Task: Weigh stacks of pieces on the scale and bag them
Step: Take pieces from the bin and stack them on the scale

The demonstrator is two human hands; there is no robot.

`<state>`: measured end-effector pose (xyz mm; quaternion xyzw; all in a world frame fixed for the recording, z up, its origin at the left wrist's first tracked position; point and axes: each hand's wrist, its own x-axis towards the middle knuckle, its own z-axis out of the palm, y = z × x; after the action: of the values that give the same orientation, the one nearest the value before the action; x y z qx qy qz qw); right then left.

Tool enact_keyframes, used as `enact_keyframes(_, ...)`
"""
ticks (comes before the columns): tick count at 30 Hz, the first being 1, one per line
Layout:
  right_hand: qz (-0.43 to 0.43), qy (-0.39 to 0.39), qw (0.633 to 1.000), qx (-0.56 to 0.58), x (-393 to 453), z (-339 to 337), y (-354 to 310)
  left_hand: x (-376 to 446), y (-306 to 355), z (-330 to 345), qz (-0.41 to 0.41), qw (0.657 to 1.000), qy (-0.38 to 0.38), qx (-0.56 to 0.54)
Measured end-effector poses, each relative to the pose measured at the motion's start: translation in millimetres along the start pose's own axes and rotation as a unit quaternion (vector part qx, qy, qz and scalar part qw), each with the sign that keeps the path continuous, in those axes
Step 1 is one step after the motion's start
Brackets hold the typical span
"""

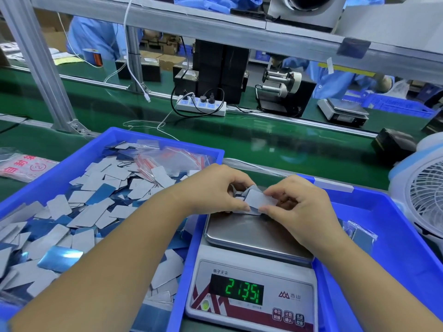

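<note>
**Both hands on a stack of pieces above the scale pan**

The left hand (217,188) and the right hand (302,207) meet over the far edge of the white electronic scale (251,283), which has a brushed steel pan (251,233). Between them they pinch a small stack of thin grey rounded-corner rectangular pieces (257,202): the left thumb and fingers curl around the stack's left end, and the right thumb and forefinger nip its right edge. The stack sits at the pan's far edge; whether it rests on the steel or is held just above it cannot be told. The scale's green display (242,292) shows digits that read about 21.35.

The scale stands between two trays. To its left, a shallow blue plastic tray (60,180) is heaped with loose pieces (96,212), some grey side up and some showing a shiny blue face, with clear zip bags with red seal strips (175,159) lying at the tray's far corner. To its right, a second blue plastic tray (395,236) holds a filled clear bag (359,236) near its right wall.

Beyond the trays, along the green bench (263,140), a white power strip (201,106) lies with cables plugged in. A white fan (424,188) stands at the right edge of the bench.
</note>
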<state>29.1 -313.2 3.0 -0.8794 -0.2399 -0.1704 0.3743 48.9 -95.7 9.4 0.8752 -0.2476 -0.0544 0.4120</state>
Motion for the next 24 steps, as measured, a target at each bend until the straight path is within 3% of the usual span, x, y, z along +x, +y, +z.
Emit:
enact_keyframes(7,0.027,-0.02,0.999,0.018,-2.8,-4.4,-0.6,0.3,-0.5,1.4,0.009,1.0,0.01,0.023)
enact_keyframes(11,-0.019,-0.039,0.998,-0.045,-2.1,-8.3,0.4,-0.2,1.3,1.0,0.014,1.0,0.003,0.025)
enact_keyframes(18,-0.108,0.07,0.991,-0.049,-0.3,-10.3,3.9,-0.6,-0.7,2.7,-0.004,1.0,0.001,-0.003)
enact_keyframes(20,-0.127,0.045,0.987,-0.087,-1.8,-3.8,3.0,-0.3,-1.1,2.1,-0.011,1.0,0.003,-0.013)
enact_keyframes(24,-0.11,-0.081,0.985,-0.107,-4.4,-0.8,7.7,-0.3,-2.9,-0.7,-0.033,0.999,-0.003,-0.03)
